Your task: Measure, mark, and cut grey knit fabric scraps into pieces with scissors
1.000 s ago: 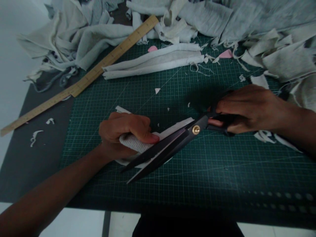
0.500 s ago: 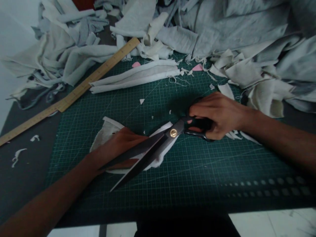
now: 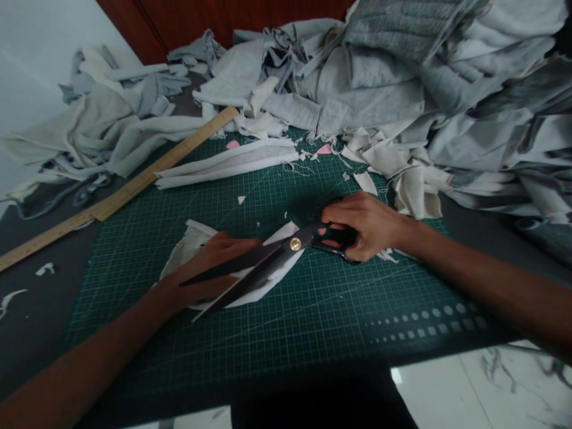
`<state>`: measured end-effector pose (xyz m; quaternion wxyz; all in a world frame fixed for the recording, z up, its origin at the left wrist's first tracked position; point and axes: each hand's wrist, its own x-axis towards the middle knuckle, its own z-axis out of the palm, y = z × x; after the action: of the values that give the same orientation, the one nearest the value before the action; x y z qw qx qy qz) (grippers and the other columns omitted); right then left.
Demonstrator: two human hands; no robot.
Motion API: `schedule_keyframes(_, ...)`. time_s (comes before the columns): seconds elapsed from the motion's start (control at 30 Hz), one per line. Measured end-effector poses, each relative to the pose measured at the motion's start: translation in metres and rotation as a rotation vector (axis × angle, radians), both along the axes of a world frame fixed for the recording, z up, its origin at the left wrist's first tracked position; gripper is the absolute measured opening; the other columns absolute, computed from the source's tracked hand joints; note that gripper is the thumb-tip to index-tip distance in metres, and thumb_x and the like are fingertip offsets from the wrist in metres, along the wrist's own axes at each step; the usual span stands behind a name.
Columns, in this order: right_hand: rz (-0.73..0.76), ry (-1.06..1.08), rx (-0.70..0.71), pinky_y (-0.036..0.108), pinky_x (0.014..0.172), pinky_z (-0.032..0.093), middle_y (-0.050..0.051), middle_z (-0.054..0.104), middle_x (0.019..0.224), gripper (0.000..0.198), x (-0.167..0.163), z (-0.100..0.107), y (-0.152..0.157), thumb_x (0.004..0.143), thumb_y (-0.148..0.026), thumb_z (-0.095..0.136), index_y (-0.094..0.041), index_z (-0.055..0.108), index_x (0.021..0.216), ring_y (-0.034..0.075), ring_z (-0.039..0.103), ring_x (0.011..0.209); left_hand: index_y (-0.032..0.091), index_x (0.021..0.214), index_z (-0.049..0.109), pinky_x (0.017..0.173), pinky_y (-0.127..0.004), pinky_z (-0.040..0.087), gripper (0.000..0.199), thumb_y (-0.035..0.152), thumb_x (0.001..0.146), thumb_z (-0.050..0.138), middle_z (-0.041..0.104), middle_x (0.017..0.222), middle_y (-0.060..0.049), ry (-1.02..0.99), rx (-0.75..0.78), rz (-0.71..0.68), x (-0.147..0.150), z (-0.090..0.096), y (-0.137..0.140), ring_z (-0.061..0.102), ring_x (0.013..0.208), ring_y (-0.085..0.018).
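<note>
My right hand (image 3: 364, 223) is wrapped round the black handles of a large pair of scissors (image 3: 295, 244). The blades stand apart and point left and down, crossing over my left hand. A pale piece of fabric (image 3: 181, 253) lies on the green cutting mat (image 3: 304, 333), and its white edge shows beneath the scissors near the pivot. My left hand (image 3: 217, 256) grips this fabric, the fingers on top and the thumb lower down. The blades cover part of the hand and the fabric.
A folded white strip (image 3: 227, 161) lies farther back on the mat, beside a long wooden ruler (image 3: 170, 158). Pink scraps (image 3: 324, 149) and loose threads are scattered nearby. Grey and cream cloth (image 3: 379, 89) is heaped along the back and right.
The view has tilted up, showing more of the cloth heap and the red-brown panel behind. Both hands keep their hold, and the scissor blades stay about equally apart.
</note>
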<state>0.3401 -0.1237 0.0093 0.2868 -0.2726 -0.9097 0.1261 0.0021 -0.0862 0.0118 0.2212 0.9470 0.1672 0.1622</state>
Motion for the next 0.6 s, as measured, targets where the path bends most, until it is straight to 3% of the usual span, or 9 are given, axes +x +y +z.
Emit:
schedule_keyframes(0.1, -0.007, 0.016, 0.048, 0.026, 0.056, 0.03, -0.005, 0.052, 0.07, 0.005, -0.001, -0.001, -0.002, 0.089, -0.027, 0.056, -0.022, 0.056, 0.09, 0.011, 0.043, 0.059, 0.018, 0.078, 0.058, 0.056, -0.022, 0.04, 0.039, 0.034, 0.112, 0.046, 0.061, 0.07, 0.002, -0.166, 0.004, -0.077, 0.021, 0.011, 0.007, 0.055, 0.057, -0.008)
schedule_keyframes(0.23, -0.003, 0.036, 0.12, 0.027, 0.054, 0.027, -0.004, 0.05, 0.068, 0.011, 0.001, -0.002, 0.002, 0.093, -0.032, 0.052, -0.022, 0.053, 0.088, 0.012, 0.041, 0.057, 0.017, 0.075, 0.057, 0.048, -0.022, 0.034, 0.036, 0.033, 0.107, 0.06, 0.054, 0.066, 0.002, -0.495, -0.069, -0.174, 0.044, 0.009, 0.019, 0.049, 0.053, -0.008)
schedule_keyframes(0.4, -0.07, -0.079, 0.171, 0.028, 0.057, 0.03, -0.003, 0.054, 0.067, 0.01, 0.005, -0.001, 0.003, 0.094, -0.03, 0.055, -0.022, 0.057, 0.088, 0.013, 0.043, 0.058, 0.022, 0.09, 0.074, 0.051, -0.024, 0.038, 0.015, 0.035, 0.097, 0.076, 0.062, 0.068, 0.002, -0.602, -0.07, -0.031, 0.046, -0.001, 0.023, 0.056, 0.056, -0.009)
schedule_keyframes(0.6, -0.103, -0.064, 0.225, 0.028, 0.056, 0.03, -0.003, 0.055, 0.067, 0.012, 0.005, -0.001, 0.001, 0.093, -0.029, 0.058, -0.022, 0.055, 0.085, 0.013, 0.042, 0.057, 0.021, 0.081, 0.075, 0.05, -0.024, 0.04, 0.02, 0.035, 0.096, 0.078, 0.059, 0.061, 0.003, -0.693, -0.122, -0.029, 0.044, 0.0, 0.019, 0.054, 0.053, -0.008)
